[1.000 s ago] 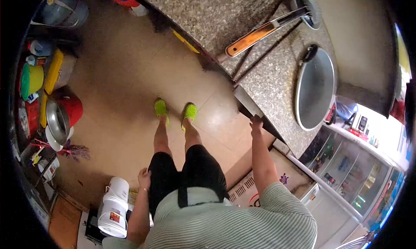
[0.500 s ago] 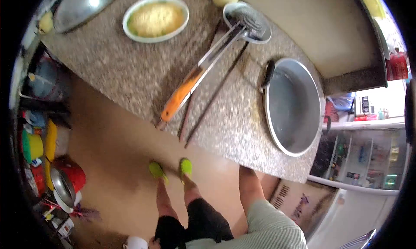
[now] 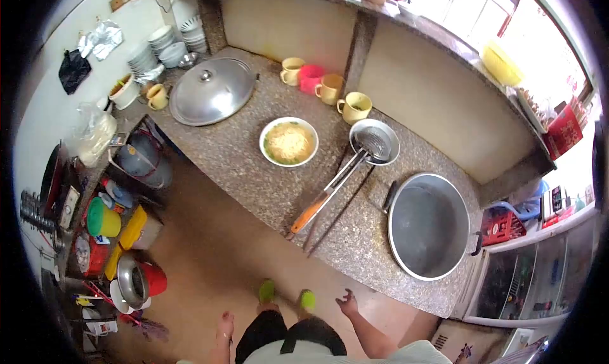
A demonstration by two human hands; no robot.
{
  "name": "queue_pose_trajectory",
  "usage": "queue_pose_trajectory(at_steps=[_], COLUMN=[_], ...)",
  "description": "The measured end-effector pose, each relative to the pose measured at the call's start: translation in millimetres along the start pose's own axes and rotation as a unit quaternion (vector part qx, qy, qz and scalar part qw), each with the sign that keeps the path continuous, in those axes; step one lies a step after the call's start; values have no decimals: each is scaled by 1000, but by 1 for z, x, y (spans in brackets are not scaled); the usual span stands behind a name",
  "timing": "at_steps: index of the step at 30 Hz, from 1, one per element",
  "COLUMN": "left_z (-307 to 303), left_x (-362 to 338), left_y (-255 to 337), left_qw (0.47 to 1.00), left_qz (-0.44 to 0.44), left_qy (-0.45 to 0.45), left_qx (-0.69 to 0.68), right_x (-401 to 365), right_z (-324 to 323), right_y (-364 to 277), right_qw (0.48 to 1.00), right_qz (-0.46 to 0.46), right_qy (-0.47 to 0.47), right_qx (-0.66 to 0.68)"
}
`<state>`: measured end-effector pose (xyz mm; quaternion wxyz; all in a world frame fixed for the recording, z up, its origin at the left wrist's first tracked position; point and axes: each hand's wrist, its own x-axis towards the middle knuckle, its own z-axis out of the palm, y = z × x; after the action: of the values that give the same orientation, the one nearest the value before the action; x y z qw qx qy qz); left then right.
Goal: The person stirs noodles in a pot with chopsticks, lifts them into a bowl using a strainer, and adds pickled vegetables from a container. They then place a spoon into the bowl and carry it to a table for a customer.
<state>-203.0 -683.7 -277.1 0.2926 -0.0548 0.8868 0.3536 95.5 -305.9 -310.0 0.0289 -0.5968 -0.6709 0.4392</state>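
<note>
My right hand [image 3: 347, 302] hangs below the counter [image 3: 358, 243], fingers spread, holding nothing; left hand [image 3: 226, 324] low, finger state: cannot tell. Up on the counter, pot [image 3: 403, 208] to the right, strainer [image 3: 374, 142] and sticks [image 3: 342, 210] nearer centre, noodle bowl [image 3: 289, 165] beyond. Risk: orange handle [image 3: 309, 217] and stick ends lie at the edge; a passing forearm could sweep them off. Count: one pot, one strainer, two sticks, one bowl, one lid [image 3: 212, 94], five cups [image 3: 355, 108].
</note>
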Motion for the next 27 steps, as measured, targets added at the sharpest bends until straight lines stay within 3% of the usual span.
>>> queue_pose_trajectory(at_steps=[1, 2, 3, 4, 5, 9, 10, 11, 12, 13, 14, 15, 17, 19, 21, 23, 24, 27], left_z=[2, -12, -21, -31, -51, -100, -111, -107, -112, -113, -122, -122, -112, -101, -88, -77, -68, -77], left_x=[41, 50, 84, 109, 122, 219, 235, 293, 313, 339, 336, 359, 403, 450, 477, 514, 539, 541], left_y=[10, 66, 105, 141, 201, 383, 434, 460, 505, 544, 593, 633, 686, 743, 777, 794, 793, 807], left_qw=[999, 996, 978, 966, 961, 914, 917, 891, 888, 868, 891, 889, 878, 840, 853, 868, 855, 867], left_qz=[20, 22, 96, 145, 129, 269, 278, 388, 410, 464, 432, 443, 466, 492, 469, 436, 444, 418], left_qy=[21, 64, 60, 57, 13, 9, 11, 73, 84, 128, 77, 101, 112, 191, 178, 131, 161, 143], left_qx=[-34, -59, -178, -206, -243, -303, -286, -224, -189, -122, -114, -50, 7, 126, 147, 201, 212, 230], right_x=[-13, -18, -20, -25, -31, -29, -29, -20, -8, -4, 0, 9, 22, 26, 37, 45, 44, 30], right_z=[6, 8, 2, -4, -10, -7, -9, -8, -4, 3, 9, 14, 25, 23, 27, 39, 43, 50], right_y=[7, 9, -3, -15, -25, -106, -147, -186, -222, -257, -288, -315, -348, -379, -391, -367, -367, -360], right_qw=[999, 997, 997, 993, 982, 980, 982, 971, 972, 980, 965, 958, 949, 947, 933, 943, 935, 921], right_qz=[-23, -45, -50, -20, 12, -31, -32, -32, -32, -51, -68, -75, -78, -29, 35, 76, 94, 77], right_qy=[-16, -31, -30, -109, -187, -199, -149, -96, -94, 56, 205, 224, 304, 320, 357, 325, 343, 380], right_qx=[-26, -53, -57, -33, -9, 6, 111, 216, 213, 182, 148, 161, 23, 0, -3, -9, 0, 34])
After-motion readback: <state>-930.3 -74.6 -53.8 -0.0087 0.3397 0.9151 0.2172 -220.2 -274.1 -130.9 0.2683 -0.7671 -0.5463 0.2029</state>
